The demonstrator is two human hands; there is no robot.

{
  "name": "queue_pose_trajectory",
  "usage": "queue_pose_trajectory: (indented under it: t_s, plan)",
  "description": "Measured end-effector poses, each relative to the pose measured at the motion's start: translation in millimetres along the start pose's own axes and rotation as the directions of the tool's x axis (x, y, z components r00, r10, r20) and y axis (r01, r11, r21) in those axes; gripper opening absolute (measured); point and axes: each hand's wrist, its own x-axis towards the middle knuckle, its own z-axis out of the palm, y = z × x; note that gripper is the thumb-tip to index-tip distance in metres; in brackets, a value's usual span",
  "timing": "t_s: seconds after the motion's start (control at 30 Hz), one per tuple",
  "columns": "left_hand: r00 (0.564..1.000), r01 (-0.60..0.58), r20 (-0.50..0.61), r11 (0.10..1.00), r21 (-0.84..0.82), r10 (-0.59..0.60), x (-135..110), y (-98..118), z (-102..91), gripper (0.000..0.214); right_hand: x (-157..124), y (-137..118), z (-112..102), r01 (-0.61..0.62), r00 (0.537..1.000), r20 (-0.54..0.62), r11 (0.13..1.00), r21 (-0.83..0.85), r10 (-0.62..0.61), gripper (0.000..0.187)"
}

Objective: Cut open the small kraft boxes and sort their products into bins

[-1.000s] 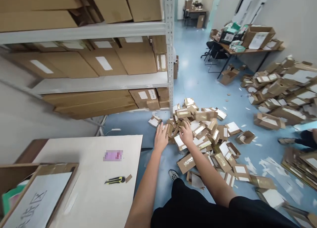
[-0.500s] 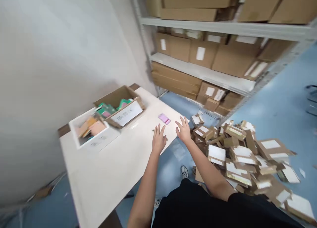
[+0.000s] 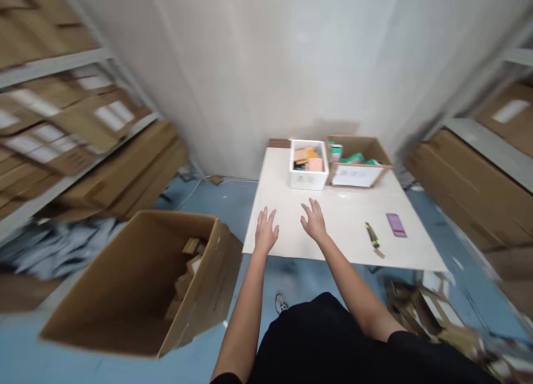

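My left hand point(image 3: 265, 232) is over the front left part of the white table point(image 3: 287, 220), fingers spread, with nothing in it. To its right, my right hand point(image 3: 314, 220) is likewise open and bare, near the table's middle. A yellow and black utility knife point(image 3: 372, 235) lies on the tabletop right of my right hand. Beyond the knife rests a purple phone point(image 3: 396, 225). At the back of the table stand a white box point(image 3: 308, 180) holding orange and pink items and a cardboard box point(image 3: 380, 175) with green items inside.
A large open carton point(image 3: 208, 295) with small boxes inside stands on the floor at left. Shelves of cardboard boxes point(image 3: 62, 117) line the left side, and more stacked cartons point(image 3: 466, 195) the right. Opened cardboard boxes point(image 3: 420, 309) lie on the floor at lower right.
My view has swung left, bringing the large carton and left shelves into sight. Both hands, still open, have gone from the phone's end of the table towards its left part.
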Motion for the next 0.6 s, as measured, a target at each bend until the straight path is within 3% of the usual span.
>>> queue_pose_trajectory:
  t_s: [0.1, 0.23, 0.43, 0.6]
  plan:
    - [0.981, 0.171, -0.094, 0.985, 0.024, -0.168, -33, -66, -50.1, 0.066, 22, -83, 51, 0.19, 0.975, 0.104, 0.979, 0.072, -0.197, 0.053]
    - [0.894, 0.4, -0.225, 0.916, 0.008, -0.388, -86, -136, -99.0, 0.064, 37, -183, 108, 0.399, 0.873, 0.228, 0.9, 0.176, -0.432, 0.053]
    - [0.728, 0.632, -0.317, 0.774, -0.034, -0.608, -157, -206, -136.3, 0.061, 42, -292, 183, 0.54, 0.695, 0.353, 0.779, 0.318, -0.626, 0.06]
    - [0.565, 0.774, -0.376, 0.63, -0.067, -0.734, -190, -253, -164.6, 0.061, 54, -358, 241, 0.587, 0.567, 0.394, 0.691, 0.422, -0.723, 0.06]
